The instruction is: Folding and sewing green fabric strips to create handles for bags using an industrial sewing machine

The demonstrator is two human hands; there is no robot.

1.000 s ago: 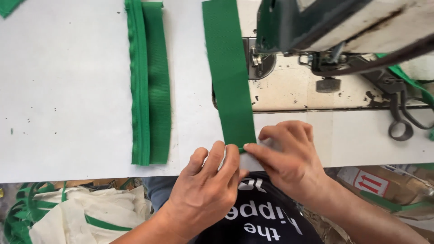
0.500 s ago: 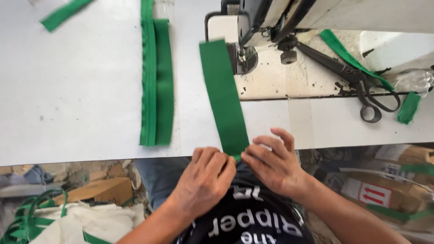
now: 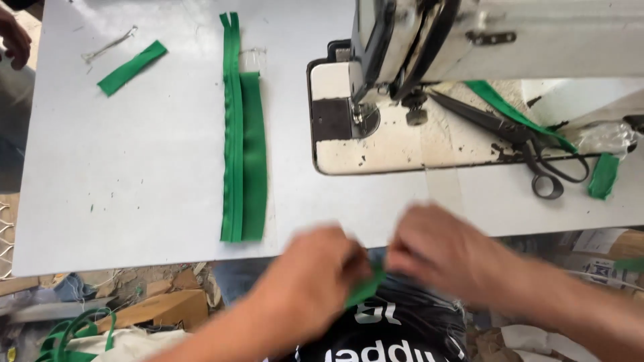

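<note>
**Two hands hold a green strip at the near edge of the table**

Both hands are low down, just past the near edge of the white table [image 3: 134, 167]. The left hand [image 3: 305, 278] and the right hand [image 3: 436, 251] come close together. Between them is a small bit of green strip [image 3: 365, 289]. The fingers of both hands look pinched on it, but the hands are blurry, so how tight they hold is hard to see. Most of the strip is hidden by the hands. It hangs over the person's lap, not on the table.

On the table, to the left of the hands, lies a long folded green band [image 3: 243, 134]. It lies flat and straight, running from near to far, so it is easy to pick up. Far off to the left is a short green piece [image 3: 132, 67], lying at a slant, well apart from the rest.

To the right stands the sewing machine [image 3: 416, 80]. Its needle part sits just beyond the hands, close for feeding cloth in. Black scissors [image 3: 530, 147] rest on the machine bed at the right, within reach. A green scrap [image 3: 604, 175] lies just beside them. Another person's hand [image 3: 15, 37] shows at the far left corner.
</note>
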